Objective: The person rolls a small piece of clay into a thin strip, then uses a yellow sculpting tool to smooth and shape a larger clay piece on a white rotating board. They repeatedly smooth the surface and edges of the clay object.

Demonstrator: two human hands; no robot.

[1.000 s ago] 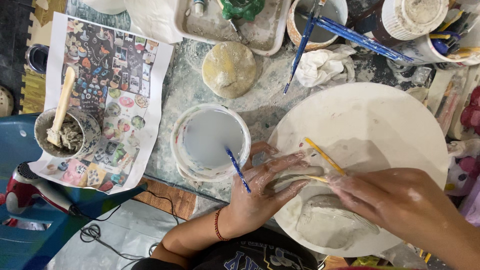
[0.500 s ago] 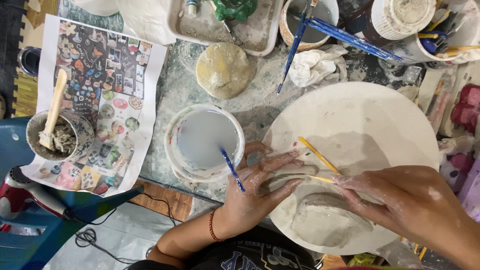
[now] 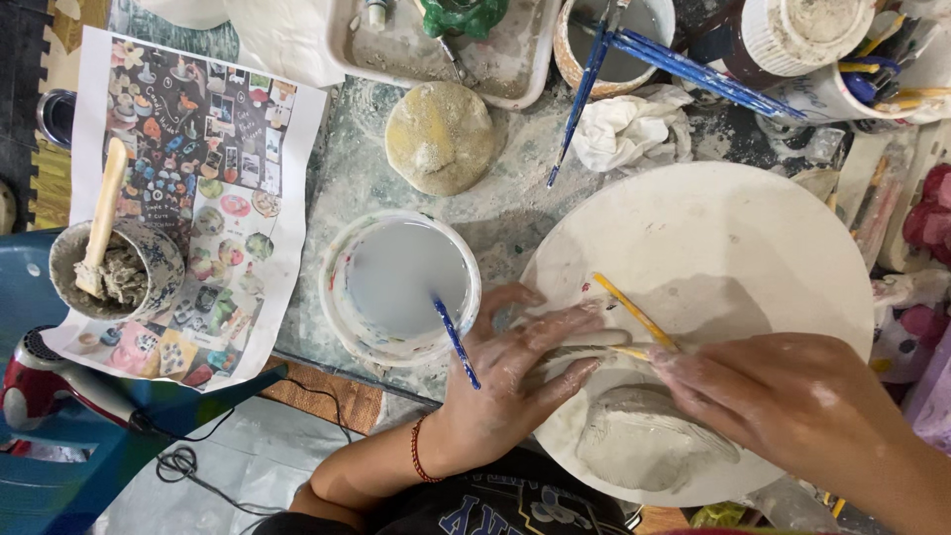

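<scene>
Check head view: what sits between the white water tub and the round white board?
In the head view, the left hand lies between the water tub and the round board, fingers reaching onto the board.

Both arms were bare from the hands up to where they left the head view; no sleeves showed on either forearm. The left hand was smeared with pale grey clay slip, heaviest over the fingers and knuckles. A thin red string bracelet circled the left wrist. The right hand carried the same dried grey film, patchy on the back and thicker toward the fingertips. No rings or watch were seen. At the bottom edge, a dark navy shirt with pale printed lettering covered the torso.
</scene>
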